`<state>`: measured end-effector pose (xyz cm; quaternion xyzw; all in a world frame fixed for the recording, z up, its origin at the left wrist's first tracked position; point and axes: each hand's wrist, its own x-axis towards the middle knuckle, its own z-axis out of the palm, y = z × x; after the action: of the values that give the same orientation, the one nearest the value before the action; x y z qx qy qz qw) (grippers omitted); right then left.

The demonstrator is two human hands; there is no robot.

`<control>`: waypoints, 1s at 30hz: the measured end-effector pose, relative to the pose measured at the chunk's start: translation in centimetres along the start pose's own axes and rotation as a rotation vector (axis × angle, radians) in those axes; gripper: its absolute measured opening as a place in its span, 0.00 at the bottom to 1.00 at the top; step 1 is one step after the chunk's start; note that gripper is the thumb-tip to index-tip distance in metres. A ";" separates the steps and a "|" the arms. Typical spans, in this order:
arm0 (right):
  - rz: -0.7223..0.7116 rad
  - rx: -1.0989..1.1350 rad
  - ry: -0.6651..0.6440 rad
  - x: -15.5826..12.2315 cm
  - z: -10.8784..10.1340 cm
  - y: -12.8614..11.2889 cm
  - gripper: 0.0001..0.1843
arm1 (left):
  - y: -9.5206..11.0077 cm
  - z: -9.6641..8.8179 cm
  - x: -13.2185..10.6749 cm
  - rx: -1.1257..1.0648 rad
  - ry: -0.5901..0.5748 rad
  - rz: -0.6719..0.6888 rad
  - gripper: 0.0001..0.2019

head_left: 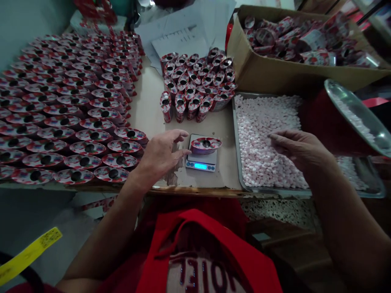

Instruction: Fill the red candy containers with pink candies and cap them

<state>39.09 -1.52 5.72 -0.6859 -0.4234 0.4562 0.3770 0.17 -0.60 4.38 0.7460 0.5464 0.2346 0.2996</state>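
A small digital scale (201,161) with a lit blue display sits near the table's front edge. On it stands one red-and-white printed oval packet (205,147) with a dark round opening in its top. My left hand (160,156) is just left of the scale, its thumb and fingers apart and nothing between them. Over a metal tray (241,179) of small pale pink and white candies (265,138), my right hand (296,148) has its fingertips pinched together. Whatever they may hold is too small to make out.
Rows of similar oval packets (64,122) cover the table's left side. A smaller group of packets (195,81) stands behind the scale. A cardboard box (275,71) of loose packets is at back right. A tilted metal bowl (378,134) leans over the tray's right part.
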 end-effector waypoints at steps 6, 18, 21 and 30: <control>0.076 -0.071 -0.305 -1.1 1.6 -1.0 0.25 | 1.2 0.8 -0.2 0.009 -0.009 0.052 0.22; -0.112 -0.093 -0.572 -2.4 5.8 -3.3 0.10 | 1.9 0.2 -2.9 0.152 -0.008 0.004 0.26; -0.190 -0.108 -0.568 -2.9 8.0 -4.3 0.12 | 2.0 0.7 -2.7 0.140 -0.009 0.011 0.27; -0.524 -0.397 -0.405 -2.7 13.3 -6.4 0.07 | 0.0 0.1 -3.1 0.131 0.006 -0.017 0.29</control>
<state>24.38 0.03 8.36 -0.5102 -0.7301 0.3799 0.2495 -0.66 -3.60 4.19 0.7588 0.5678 0.1979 0.2505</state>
